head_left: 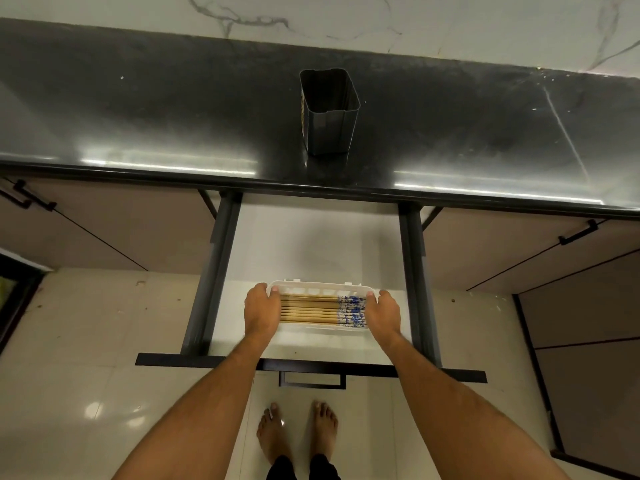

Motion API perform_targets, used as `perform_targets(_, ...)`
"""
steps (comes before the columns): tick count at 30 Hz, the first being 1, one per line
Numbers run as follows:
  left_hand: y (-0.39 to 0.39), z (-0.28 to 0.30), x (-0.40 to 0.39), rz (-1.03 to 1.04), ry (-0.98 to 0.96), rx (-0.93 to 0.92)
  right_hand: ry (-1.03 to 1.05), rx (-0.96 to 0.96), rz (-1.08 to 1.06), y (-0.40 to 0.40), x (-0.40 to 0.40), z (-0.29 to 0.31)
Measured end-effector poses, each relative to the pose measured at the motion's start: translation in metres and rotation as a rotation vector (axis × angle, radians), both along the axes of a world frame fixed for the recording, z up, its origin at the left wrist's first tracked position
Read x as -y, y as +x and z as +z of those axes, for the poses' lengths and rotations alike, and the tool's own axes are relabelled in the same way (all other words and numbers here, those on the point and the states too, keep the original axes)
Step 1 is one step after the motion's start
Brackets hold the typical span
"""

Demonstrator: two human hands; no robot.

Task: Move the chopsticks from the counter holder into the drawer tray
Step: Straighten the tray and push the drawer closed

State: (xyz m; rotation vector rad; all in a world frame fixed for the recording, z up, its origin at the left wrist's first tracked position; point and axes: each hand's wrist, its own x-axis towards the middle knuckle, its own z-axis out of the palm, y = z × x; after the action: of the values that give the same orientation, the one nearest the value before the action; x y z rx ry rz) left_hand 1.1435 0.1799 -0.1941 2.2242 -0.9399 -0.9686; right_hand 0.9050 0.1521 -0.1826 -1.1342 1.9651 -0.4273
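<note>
Both hands, left hand (262,311) and right hand (384,313), clamp the short ends of the white plastic drawer tray (313,289); between them pale wooden blue-patterned chopsticks (320,309) lie left-to-right, equally near either. Beyond stands the empty dark holder (329,114) on the worktop (138,109).

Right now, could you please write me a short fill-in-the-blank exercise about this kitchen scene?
1. The chopsticks lie in a white ____.
2. The dark holder stands on the ____.
3. The left hand and right hand grip the tray at its two ____.
4. The drawer is ____.

Missing words: tray; counter; ends; open
</note>
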Motion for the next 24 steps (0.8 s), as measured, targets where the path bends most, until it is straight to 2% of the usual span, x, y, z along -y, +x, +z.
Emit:
perform_targets(11, -0.02, 0.05, -0.037, -0.416, -0.263, 0.437, -0.301, -0.264, 0.349, -0.003, -0.038, 0.043)
perform_targets(19, -0.024, 0.065, -0.101, -0.605, -0.4, 0.558, -0.592, -0.496, 0.533, 0.009, -0.114, 0.064)
perform_targets(24, -0.023, 0.066, -0.162, -0.637, -0.468, 0.539, -0.614, -0.555, 0.634, 0.022, -0.174, 0.064)
